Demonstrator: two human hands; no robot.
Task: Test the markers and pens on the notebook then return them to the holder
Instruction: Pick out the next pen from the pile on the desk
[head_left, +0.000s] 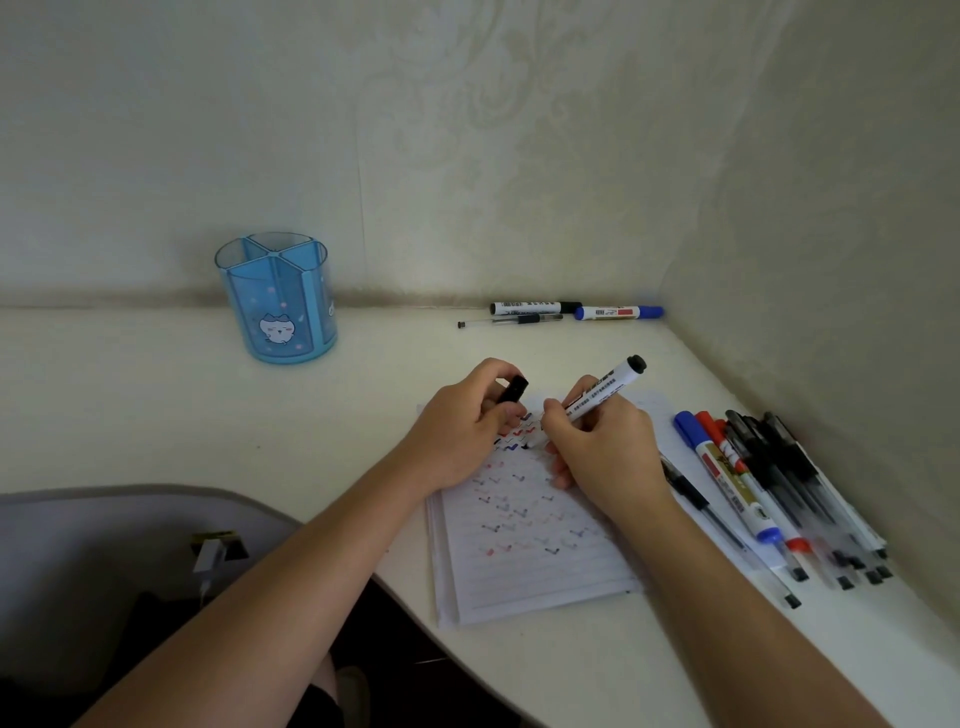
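Observation:
My right hand (602, 447) grips a white marker (602, 387) with a black end, its tip down on the lined notebook (524, 545), which carries several small coloured check marks. The marker's black cap (511, 389) is pinched in my left hand (462, 431), which rests on the notebook's upper left part. The blue pen holder (278, 296) with a cat picture stands at the back left, nothing showing above its rim.
A row of several markers and pens (774, 493) lies right of the notebook by the right wall. A black marker (535, 307), a blue marker (618, 312) and a thin pen (511, 320) lie against the back wall. A grey chair (104, 545) is at the lower left.

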